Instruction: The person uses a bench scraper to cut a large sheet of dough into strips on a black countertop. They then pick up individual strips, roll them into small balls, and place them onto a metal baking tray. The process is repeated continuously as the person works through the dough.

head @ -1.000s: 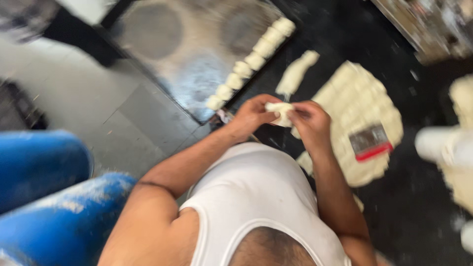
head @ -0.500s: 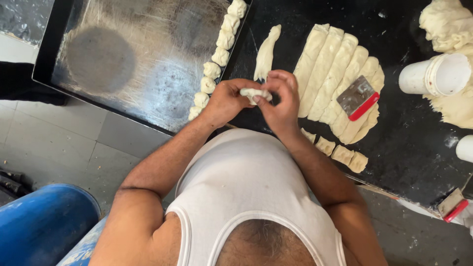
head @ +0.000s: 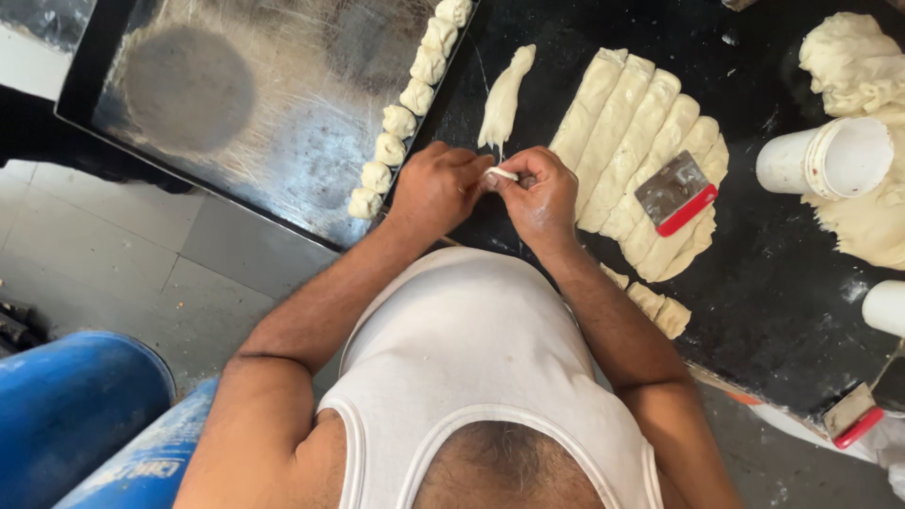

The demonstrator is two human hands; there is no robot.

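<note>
At frame centre I am seeing the left hand (head: 436, 191) and right hand (head: 539, 196) pinching a small soft white dough piece (head: 501, 174) between their fingertips, over bare black worktop (head: 773, 311). Just right, ridged pale dough strips (head: 632, 141) are lying under a red-edged metal scraper (head: 675, 193). Upper left, rounded dough lumps (head: 401, 123) are lining the edge of the scuffed steel tray (head: 236, 104).

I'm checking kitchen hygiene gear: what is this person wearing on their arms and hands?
Nothing: both arms are bare from the shoulder, since the white sleeveless vest has no sleeves. The left hand and right hand show no gloves, rings, watch or bands.
</note>
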